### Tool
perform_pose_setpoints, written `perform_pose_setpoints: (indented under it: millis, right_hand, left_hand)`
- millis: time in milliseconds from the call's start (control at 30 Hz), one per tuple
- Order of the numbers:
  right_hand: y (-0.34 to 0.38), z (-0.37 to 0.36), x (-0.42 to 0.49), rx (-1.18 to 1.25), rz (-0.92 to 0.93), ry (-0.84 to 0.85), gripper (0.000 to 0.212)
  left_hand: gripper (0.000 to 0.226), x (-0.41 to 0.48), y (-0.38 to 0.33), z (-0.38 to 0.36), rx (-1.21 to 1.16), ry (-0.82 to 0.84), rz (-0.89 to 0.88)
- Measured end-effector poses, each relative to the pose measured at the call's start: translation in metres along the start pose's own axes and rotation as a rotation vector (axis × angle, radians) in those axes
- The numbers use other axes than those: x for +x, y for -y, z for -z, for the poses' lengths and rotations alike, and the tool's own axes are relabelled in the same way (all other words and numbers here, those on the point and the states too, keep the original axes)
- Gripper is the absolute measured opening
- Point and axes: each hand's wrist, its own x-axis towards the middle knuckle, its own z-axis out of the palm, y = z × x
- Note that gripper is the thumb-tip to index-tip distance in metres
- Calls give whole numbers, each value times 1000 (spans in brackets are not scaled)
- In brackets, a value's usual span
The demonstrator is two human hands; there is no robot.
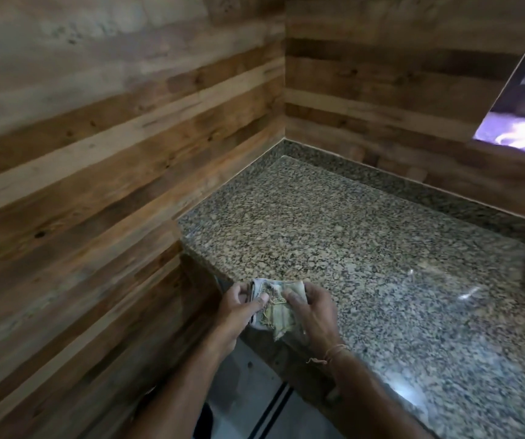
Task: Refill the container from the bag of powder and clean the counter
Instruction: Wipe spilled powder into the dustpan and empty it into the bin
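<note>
A worn, frayed cloth [276,307], pale with greenish stains, is folded small at the near left corner of the speckled granite counter [365,248]. My left hand [239,307] grips its left side, thumb on top. Fingers of my right hand [310,312] curl over its right side. Both hands hold the cloth just over the counter's front edge. No container or bag of powder is in view.
Horizontal wooden planks [112,153] line the walls to the left and behind the counter. A low granite backsplash [413,188] runs along the back. A window opening [521,106] sits at the upper right. Pale floor [248,391] shows below the counter edge.
</note>
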Motion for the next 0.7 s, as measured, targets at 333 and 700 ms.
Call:
perform_pose_setpoints:
  millis: [333,700]
  right_hand:
    - [-16,4,71,-106,-93,-84,56]
    - [-60,-17,111,-666,-39,-97,17]
  left_hand:
    - [50,120,-7,-18,373,-81,-122]
    - [43,166,25,-19,1056,-28,-303]
